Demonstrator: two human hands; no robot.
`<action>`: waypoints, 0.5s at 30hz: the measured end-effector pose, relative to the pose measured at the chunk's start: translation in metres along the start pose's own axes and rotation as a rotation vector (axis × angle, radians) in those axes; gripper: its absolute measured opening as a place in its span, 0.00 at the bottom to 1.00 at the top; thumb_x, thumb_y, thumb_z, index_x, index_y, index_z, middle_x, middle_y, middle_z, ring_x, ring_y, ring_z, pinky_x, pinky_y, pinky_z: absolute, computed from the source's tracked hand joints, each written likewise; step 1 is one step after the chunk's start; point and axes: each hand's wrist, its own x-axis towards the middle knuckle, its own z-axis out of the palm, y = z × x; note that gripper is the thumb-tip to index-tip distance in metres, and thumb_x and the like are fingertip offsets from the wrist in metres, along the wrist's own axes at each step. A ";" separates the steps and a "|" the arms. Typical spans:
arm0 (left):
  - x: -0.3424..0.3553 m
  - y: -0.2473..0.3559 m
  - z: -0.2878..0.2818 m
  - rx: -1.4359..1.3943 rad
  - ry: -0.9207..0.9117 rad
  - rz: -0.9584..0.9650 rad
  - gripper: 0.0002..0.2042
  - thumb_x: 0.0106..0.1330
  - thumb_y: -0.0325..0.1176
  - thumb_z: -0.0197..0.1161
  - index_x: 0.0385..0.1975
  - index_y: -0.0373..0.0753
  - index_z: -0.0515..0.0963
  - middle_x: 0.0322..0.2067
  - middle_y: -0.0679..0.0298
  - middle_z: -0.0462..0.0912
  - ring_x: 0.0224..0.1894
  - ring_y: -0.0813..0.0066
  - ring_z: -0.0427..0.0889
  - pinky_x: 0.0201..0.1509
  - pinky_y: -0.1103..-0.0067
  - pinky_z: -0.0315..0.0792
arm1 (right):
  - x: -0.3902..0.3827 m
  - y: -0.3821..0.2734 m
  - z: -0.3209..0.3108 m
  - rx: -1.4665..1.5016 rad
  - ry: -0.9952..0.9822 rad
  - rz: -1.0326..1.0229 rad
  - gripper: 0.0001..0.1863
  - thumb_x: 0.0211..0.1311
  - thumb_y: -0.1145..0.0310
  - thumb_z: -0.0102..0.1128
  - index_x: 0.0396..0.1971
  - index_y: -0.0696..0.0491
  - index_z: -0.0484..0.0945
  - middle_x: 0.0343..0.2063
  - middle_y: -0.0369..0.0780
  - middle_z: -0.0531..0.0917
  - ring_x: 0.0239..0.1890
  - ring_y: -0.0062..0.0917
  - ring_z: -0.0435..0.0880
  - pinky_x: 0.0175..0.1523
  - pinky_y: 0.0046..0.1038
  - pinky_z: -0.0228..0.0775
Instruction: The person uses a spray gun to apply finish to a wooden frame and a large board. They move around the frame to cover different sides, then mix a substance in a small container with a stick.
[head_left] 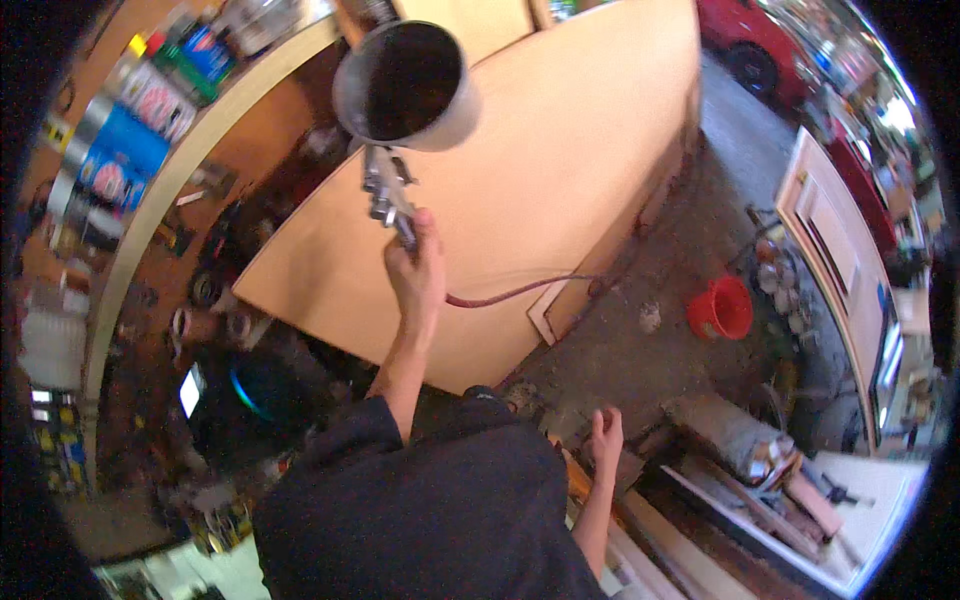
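Note:
My left hand (416,270) is wrapped round the handle of a metal spray gun (392,195), raised over a large tan panel. A wide grey cup (455,110), dark inside, sits at the top of the gun. From below my fist a reddish hose (500,297) trails right across the panel (560,150) and over its edge. Low on the right, my right hand (605,432) hangs by my side, its fingers loosely bent and a little apart. Nothing shows in it.
Cans and bottles (150,95) line a shelf on the left. A red bucket (720,309) stands on the floor at right, near a framed panel (835,240) tilted upright. Boards and scraps (740,500) lie in a long tray at lower right. A red car (755,50) is at far right.

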 end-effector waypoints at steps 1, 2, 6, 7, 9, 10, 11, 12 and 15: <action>0.007 0.001 -0.021 -0.008 0.082 -0.028 0.25 0.75 0.53 0.53 0.15 0.49 0.61 0.11 0.78 0.59 0.11 0.87 0.57 0.12 0.83 0.49 | 0.022 -0.061 0.005 -0.071 -0.083 -0.142 0.20 0.70 0.59 0.59 0.53 0.57 0.74 0.37 0.41 0.83 0.37 0.26 0.82 0.43 0.30 0.75; 0.011 0.005 -0.042 -0.015 0.168 -0.047 0.25 0.75 0.53 0.53 0.15 0.49 0.61 0.11 0.77 0.59 0.10 0.87 0.57 0.12 0.83 0.48 | 0.043 -0.097 0.013 -0.110 -0.194 -0.187 0.20 0.70 0.59 0.59 0.54 0.57 0.74 0.38 0.43 0.84 0.38 0.28 0.82 0.44 0.31 0.75; 0.040 -0.008 -0.093 0.063 0.400 -0.200 0.27 0.75 0.53 0.53 0.14 0.44 0.60 0.13 0.76 0.59 0.16 0.85 0.57 0.20 0.77 0.50 | 0.102 -0.158 0.065 -0.200 -0.551 -0.469 0.21 0.69 0.59 0.60 0.54 0.56 0.74 0.41 0.46 0.85 0.39 0.32 0.84 0.45 0.32 0.75; 0.050 -0.006 -0.096 0.000 0.416 -0.139 0.28 0.74 0.53 0.54 0.13 0.44 0.61 0.12 0.76 0.59 0.15 0.84 0.58 0.19 0.77 0.50 | 0.113 -0.169 0.076 -0.203 -0.631 -0.515 0.21 0.69 0.59 0.60 0.54 0.57 0.74 0.41 0.46 0.85 0.39 0.32 0.84 0.45 0.32 0.75; 0.054 -0.008 -0.093 0.007 0.467 -0.165 0.29 0.73 0.55 0.54 0.12 0.45 0.61 0.11 0.76 0.59 0.15 0.84 0.58 0.19 0.77 0.51 | 0.133 -0.180 0.094 -0.210 -0.801 -0.595 0.22 0.68 0.59 0.60 0.55 0.57 0.74 0.40 0.46 0.85 0.39 0.31 0.84 0.46 0.32 0.75; 0.059 -0.013 -0.098 0.013 0.491 -0.184 0.29 0.73 0.56 0.55 0.12 0.45 0.61 0.11 0.76 0.59 0.15 0.84 0.58 0.19 0.77 0.51 | 0.133 -0.189 0.103 -0.198 -0.855 -0.565 0.22 0.68 0.58 0.60 0.54 0.57 0.75 0.40 0.46 0.85 0.39 0.32 0.84 0.46 0.32 0.75; 0.066 -0.017 -0.102 0.056 0.496 -0.247 0.31 0.71 0.59 0.55 0.10 0.45 0.61 0.11 0.75 0.60 0.15 0.83 0.59 0.18 0.76 0.52 | 0.133 -0.198 0.111 -0.189 -0.902 -0.532 0.22 0.68 0.58 0.60 0.54 0.57 0.75 0.40 0.46 0.85 0.40 0.33 0.85 0.47 0.33 0.75; 0.071 -0.020 -0.104 0.073 0.503 -0.265 0.32 0.71 0.60 0.55 0.09 0.44 0.61 0.10 0.75 0.60 0.15 0.82 0.60 0.18 0.75 0.53 | 0.130 -0.205 0.117 -0.175 -0.952 -0.498 0.22 0.69 0.58 0.60 0.54 0.57 0.75 0.40 0.46 0.85 0.41 0.33 0.85 0.47 0.33 0.75; 0.083 -0.031 -0.105 0.183 0.523 -0.310 0.35 0.70 0.64 0.52 0.08 0.41 0.62 0.09 0.71 0.63 0.13 0.78 0.63 0.18 0.72 0.55 | 0.131 -0.199 0.121 -0.174 -1.027 -0.518 0.21 0.69 0.58 0.60 0.53 0.57 0.75 0.40 0.47 0.85 0.43 0.35 0.86 0.48 0.34 0.76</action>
